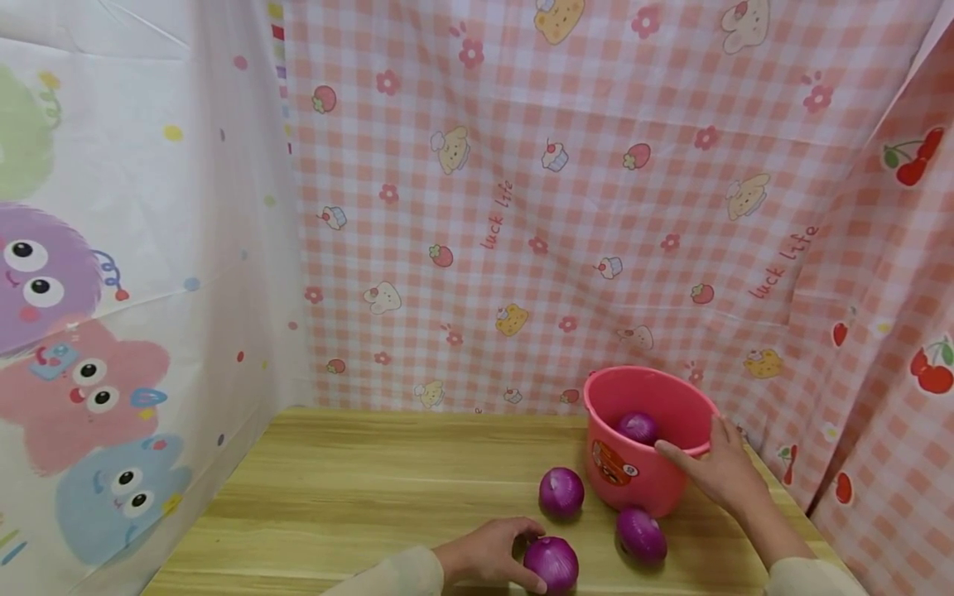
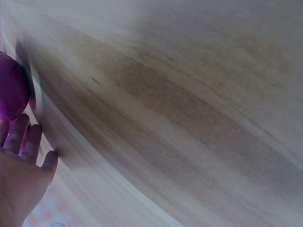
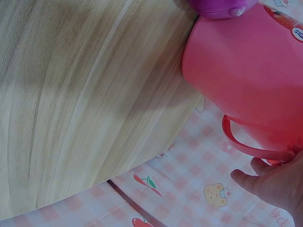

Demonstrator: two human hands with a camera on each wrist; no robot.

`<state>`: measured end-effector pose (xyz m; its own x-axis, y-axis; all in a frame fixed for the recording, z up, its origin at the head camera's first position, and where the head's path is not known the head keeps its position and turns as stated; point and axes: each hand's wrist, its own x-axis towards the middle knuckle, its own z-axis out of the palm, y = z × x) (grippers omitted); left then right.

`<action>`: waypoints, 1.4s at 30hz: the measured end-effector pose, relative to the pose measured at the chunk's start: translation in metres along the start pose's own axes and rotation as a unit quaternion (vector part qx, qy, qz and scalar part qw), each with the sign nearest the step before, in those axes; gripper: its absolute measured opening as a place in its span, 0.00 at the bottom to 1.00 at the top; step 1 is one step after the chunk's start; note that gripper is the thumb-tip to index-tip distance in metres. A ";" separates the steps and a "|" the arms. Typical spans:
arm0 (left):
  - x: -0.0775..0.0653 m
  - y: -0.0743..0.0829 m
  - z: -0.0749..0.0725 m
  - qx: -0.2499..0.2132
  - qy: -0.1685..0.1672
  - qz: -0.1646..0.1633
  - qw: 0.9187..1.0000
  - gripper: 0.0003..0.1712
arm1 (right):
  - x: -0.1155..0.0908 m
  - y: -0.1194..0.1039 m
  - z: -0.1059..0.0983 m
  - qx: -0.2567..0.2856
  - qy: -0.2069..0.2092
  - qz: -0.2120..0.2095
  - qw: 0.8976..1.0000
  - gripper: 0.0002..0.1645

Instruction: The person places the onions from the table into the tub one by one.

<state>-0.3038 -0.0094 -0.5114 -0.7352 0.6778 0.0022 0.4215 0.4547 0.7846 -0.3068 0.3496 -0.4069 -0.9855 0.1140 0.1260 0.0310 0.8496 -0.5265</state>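
Note:
My left hand [image 1: 488,553] curves its thumb and fingers about a red onion [image 1: 551,566] near the table's front. In the left wrist view that onion [image 2: 12,87] is cut off by the frame edge, at the fingertips. My right hand [image 1: 726,470] holds the right side of a pink bucket [image 1: 633,484] by its rim, thumb toward the front. One red onion [image 1: 637,427] lies inside the bucket. Another red onion [image 1: 641,536] sits against the bucket's front base, and one more onion [image 1: 561,492] rests to its left.
The wooden table [image 1: 387,488] carries everything. A pink checked cloth [image 1: 477,273] hangs behind it, and a white cartoon sheet [image 1: 231,248] hangs on the left. The bucket's handle [image 3: 251,151] hangs down near the right fingers. The table edge [image 3: 109,179] runs close by the bucket.

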 end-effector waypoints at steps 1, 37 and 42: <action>0.000 0.000 0.000 0.000 0.000 0.002 1.000 0.31 | 0.000 0.000 0.000 0.001 0.000 0.000 1.000 0.74; 0.011 0.006 -0.012 -0.040 0.013 -0.022 0.999 0.29 | 0.000 -0.001 -0.001 -0.006 -0.009 0.005 1.000 0.74; 0.016 0.010 -0.021 -0.018 0.030 -0.021 0.999 0.31 | 0.000 -0.001 -0.001 -0.006 -0.009 0.002 1.000 0.74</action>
<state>-0.3222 -0.0059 -0.4908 -0.7831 0.6218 0.0047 0.3711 0.4612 0.8060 -0.3069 0.3496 -0.4054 -0.9881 0.1088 0.1089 0.0371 0.8549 -0.5175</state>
